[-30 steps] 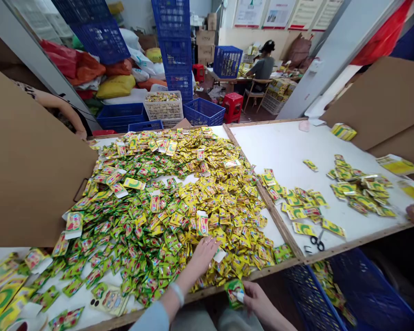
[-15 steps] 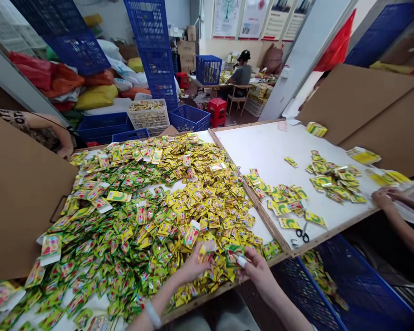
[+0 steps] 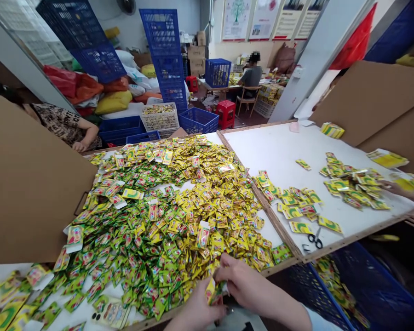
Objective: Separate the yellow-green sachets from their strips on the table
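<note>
- Sachet (image 3: 210, 291), yellow and green, stands pinched between the person's two hands at the near edge of the table, partly hidden by the fingers.
- Left hand (image 3: 196, 311) is closed around the sachet's lower part, cut off in part by the bottom of the view.
- Right hand (image 3: 240, 278) curls over from the right, its fingers gripping the sachet's upper side; a pale sleeve (image 3: 313, 320) shows at the wrist.
- Heap of sachets (image 3: 165, 216) spreads across the white table (image 3: 279, 151) directly in front of both hands, touching them.
- Wooden divider (image 3: 272, 209) runs between this heap and a right-hand board holding smaller scattered sachet groups (image 3: 352, 189).
- Scissors (image 3: 315, 240) lie near that board's front edge.
- Blue crate (image 3: 362, 285) sits below the table edge to the right, with sachets inside.
- Another person's hand (image 3: 391, 186) reaches over the right-hand board, just beside the sachets there.
- Cardboard sheet (image 3: 31, 184) stands upright at the left of the heap, and a third person's arm (image 3: 88, 139) rests beyond it.
- Stacked blue crates (image 3: 163, 50) rise in the background, and a seated worker (image 3: 251, 76) sits at a far table.
</note>
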Available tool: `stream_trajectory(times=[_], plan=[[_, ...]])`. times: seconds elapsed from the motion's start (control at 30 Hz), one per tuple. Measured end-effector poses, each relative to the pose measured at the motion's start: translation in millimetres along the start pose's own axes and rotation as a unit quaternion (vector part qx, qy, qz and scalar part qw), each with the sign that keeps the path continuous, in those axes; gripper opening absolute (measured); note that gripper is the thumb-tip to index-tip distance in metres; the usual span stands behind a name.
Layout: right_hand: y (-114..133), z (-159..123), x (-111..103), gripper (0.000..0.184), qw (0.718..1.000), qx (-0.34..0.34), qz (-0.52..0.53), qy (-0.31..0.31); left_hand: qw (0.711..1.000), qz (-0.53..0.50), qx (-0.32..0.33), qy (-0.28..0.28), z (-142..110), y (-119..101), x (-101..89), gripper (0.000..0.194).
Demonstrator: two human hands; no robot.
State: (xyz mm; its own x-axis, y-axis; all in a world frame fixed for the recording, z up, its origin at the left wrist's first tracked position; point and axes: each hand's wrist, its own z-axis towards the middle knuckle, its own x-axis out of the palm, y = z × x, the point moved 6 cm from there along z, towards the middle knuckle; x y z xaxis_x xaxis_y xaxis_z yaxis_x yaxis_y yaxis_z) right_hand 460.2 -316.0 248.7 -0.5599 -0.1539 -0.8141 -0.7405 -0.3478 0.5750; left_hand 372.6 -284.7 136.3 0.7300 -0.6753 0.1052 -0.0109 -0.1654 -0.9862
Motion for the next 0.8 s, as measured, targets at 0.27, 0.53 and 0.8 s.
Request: stream_trajectory(times=[0.27,0.53,0.8], plan=[[-34,-19,9,0.018,0.987,0.027,0.113,-0.110,0.995,-0.028,-0.063,0.073,4,23,9.7,0.038],[-85,-44,24,0.021,0.988,0.104,0.108,-0.028,0.992,0.023,-0.044,0.120,41,47,41.3,0.079],[-219,-64,-72,0.038,0.902,0.347,-0.171,-0.192,0.960,0.259,-0.086,-0.068,68,116,-39.9,0.021]])
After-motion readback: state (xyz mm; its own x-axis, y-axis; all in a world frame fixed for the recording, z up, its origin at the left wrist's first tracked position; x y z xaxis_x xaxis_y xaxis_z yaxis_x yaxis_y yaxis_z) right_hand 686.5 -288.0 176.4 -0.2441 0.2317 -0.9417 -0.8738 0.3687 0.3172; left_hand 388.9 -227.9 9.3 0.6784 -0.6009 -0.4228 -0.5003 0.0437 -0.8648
